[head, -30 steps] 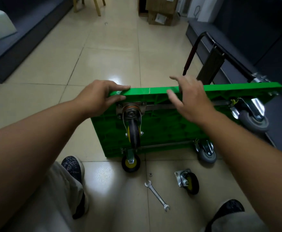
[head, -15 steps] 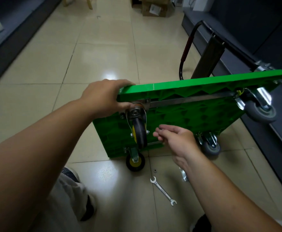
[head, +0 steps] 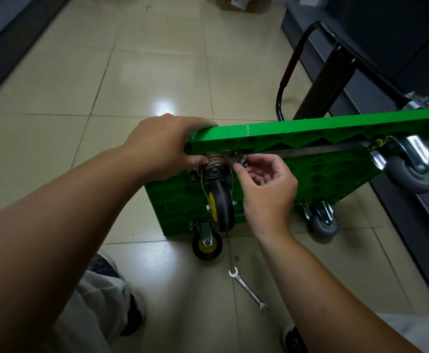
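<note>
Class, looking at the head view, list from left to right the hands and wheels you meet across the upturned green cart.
On the green cart: left hand → upper black-and-yellow caster → nut that the right hand pinches → right hand → lower grey caster → upper grey caster.

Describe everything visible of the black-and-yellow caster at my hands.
The caster has a black tyre on a yellow hub, in a silvery metal fork under a round swivel bearing and mounting plate. It sits on the underside of the green cart deck, which stands on edge, wheel hanging down. The left hand grips the deck corner beside the swivel; the right hand pinches a small fastener at the plate.
</note>
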The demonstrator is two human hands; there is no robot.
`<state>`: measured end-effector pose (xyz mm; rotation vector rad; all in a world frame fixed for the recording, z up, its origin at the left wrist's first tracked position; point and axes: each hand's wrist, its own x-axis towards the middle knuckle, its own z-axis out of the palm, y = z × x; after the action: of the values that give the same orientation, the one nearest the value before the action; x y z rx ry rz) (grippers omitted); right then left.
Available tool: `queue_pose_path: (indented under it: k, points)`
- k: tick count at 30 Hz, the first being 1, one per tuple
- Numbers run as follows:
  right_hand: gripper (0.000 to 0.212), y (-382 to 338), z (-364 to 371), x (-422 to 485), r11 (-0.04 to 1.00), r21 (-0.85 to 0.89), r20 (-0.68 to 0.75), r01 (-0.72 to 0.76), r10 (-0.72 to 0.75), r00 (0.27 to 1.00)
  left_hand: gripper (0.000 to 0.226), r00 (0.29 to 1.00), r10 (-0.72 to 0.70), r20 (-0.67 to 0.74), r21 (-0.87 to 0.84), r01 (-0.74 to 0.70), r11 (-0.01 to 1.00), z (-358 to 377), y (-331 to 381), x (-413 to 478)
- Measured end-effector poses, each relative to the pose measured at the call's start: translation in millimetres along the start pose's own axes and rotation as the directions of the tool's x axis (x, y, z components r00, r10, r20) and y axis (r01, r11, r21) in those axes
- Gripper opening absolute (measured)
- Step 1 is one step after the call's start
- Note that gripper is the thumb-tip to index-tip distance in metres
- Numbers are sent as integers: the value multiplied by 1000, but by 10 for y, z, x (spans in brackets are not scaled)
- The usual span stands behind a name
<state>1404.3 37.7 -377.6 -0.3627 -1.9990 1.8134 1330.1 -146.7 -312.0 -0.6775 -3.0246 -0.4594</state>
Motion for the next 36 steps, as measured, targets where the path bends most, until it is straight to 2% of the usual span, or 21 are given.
queue_pose_path:
  k: [7, 11, 15, 17, 20, 23, 29, 36]
  points:
    - [24, 9, 42, 39, 999, 43, -16, -12, 13, 1000, 75, 999, 32, -21, 30, -31, 999, 8, 8, -41]
    - [31, 9, 36, 52, 990, 134, 0, -53, 54, 999, 74, 999, 26, -23, 35, -25, 999, 14, 4, -29]
    - [19, 22, 38, 69, 964, 240, 27, -118, 115, 993, 74, 1000, 23, -22, 19, -22, 1000, 23, -11, -20]
    - [16, 38, 41, 77, 934, 316, 27, -164, 164, 986, 75, 999, 24, -24, 22, -24, 999, 25, -14, -22]
    - [18, 50, 18, 98, 830, 483, 76, -280, 279, 957, 75, 1000, 22, -20, 24, -21, 999, 20, -12, -29]
    - [20, 72, -35, 123, 775, 555, 107, -301, 292, 950, 75, 1000, 24, -15, 20, -24, 1000, 14, -9, -31]
    - [30, 90, -74, 123, 858, 456, 74, -236, 228, 971, 73, 1000, 17, -15, 11, -17, 1000, -4, -2, -35]
    - [25, 97, -46, 101, 938, 313, 17, -150, 152, 988, 72, 1000, 13, -18, 13, -13, 1000, -4, 5, -36]
